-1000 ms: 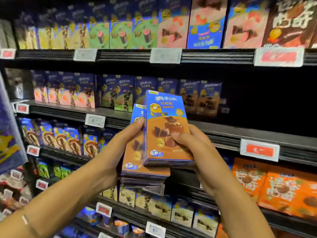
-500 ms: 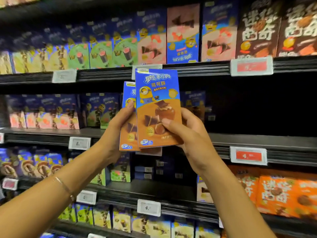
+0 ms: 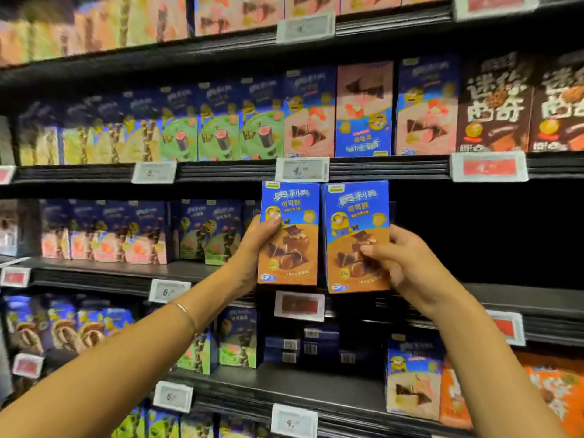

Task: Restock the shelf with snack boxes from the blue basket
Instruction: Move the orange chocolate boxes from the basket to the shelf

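Head view: left hand (image 3: 257, 245) fingers wrapped around one blue-orange snack box (image 3: 288, 235), upright. Right hand (image 3: 407, 267) pinches a second identical box (image 3: 357, 238), thumb on its front. Boxes side by side, nearly touching, at the front of the dark shelf (image 3: 505, 298) gap.

Bright, even overhead store light. The two blue-and-orange cardboard snack boxes (image 3: 322, 235) at centre are sharp; the black metal shelving (image 3: 221, 49) bows and smears with motion blur toward the edges. The recess at right is deeply shadowed.
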`<state>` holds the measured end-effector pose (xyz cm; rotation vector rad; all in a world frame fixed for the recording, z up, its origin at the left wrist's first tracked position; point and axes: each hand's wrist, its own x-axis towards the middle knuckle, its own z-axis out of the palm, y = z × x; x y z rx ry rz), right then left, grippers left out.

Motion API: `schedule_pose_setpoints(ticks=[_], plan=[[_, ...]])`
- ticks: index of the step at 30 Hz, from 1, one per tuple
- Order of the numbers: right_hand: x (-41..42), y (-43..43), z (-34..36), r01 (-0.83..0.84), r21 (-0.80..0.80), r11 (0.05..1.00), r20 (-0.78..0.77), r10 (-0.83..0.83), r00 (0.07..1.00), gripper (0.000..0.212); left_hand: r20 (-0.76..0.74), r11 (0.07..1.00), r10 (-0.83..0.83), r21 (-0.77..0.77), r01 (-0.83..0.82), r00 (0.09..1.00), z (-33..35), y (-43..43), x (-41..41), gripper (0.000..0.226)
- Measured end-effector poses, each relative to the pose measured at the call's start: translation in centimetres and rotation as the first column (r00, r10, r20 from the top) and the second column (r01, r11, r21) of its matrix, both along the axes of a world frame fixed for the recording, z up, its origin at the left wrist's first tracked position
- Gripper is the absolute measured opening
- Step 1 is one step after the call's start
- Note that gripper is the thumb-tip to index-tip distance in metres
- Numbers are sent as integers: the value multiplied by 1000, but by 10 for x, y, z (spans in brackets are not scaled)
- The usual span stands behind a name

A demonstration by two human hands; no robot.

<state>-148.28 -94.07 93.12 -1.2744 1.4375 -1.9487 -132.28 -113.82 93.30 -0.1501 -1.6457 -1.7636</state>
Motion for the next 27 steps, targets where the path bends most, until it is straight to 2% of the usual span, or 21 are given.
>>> schedule_pose_setpoints(ticks=[6, 8, 12, 16, 19, 21, 22, 25, 27], plan=[[-43, -32, 3, 305, 147, 941, -45, -302, 952, 26, 51, 993, 102, 58, -105, 994, -3, -15, -15, 97], [-53, -48, 3, 403, 210, 891, -133, -382, 914, 16, 62, 990, 119, 73, -123, 991, -3, -18, -20, 83], [-66, -76, -1, 551, 294, 781, -291, -476, 830, 18, 115, 990, 134, 33, -138, 984, -5, -25, -24, 64], [-72, -92, 2, 666, 424, 614, -597, -363, 715, 28, 155, 989, 146, 14, -150, 977, -4, -31, -28, 54], [-75, -102, 9, 691, 477, 543, -714, -219, 665, 30, 165, 987, 152, 30, -159, 975, -4, -38, -31, 41], [-75, -110, 15, 697, 510, 503, -738, -160, 656, 30, 168, 989, 136, 36, -144, 976, -4, -42, -32, 36], [-76, -115, 17, 711, 503, 491, -739, -183, 649, 34, 169, 990, 129, 35, -137, 977, -4, -44, -33, 36], [-72, -122, 20, 789, 426, 443, -746, -321, 583, 69, 183, 989, 141, 14, -146, 973, -4, -45, -36, 35], [-70, -125, 18, 788, 414, 455, -709, -381, 593, 81, 194, 987, 159, 2, -163, 968, -4, -43, -37, 35]])
